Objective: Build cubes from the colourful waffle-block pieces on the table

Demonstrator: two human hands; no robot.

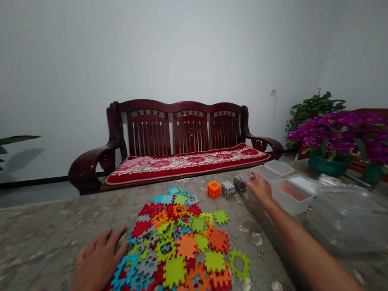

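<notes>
My left hand (97, 260) lies on the table with its fingers spread, beside a loose pile of puzzle-edged plastic building tiles. It holds nothing. The pile has red tiles (142, 228), green tiles (174, 271), orange tiles (187, 246), blue and grey ones, some solid and some with cut-out windows. Beyond the pile, my right hand (260, 188) closes its thumb and fingertips at the right side of a grey cube (239, 183) made of such tiles. An orange cube (214, 189) and a lighter grey cube (228, 188) stand in a row to its left.
Clear plastic boxes (293, 200) stand right of my right hand, with a stack of clear containers (348, 222) nearer. A pot of purple flowers (347, 137) is at the far right. Behind the stone-patterned table (51, 228) is a wooden sofa (93, 163).
</notes>
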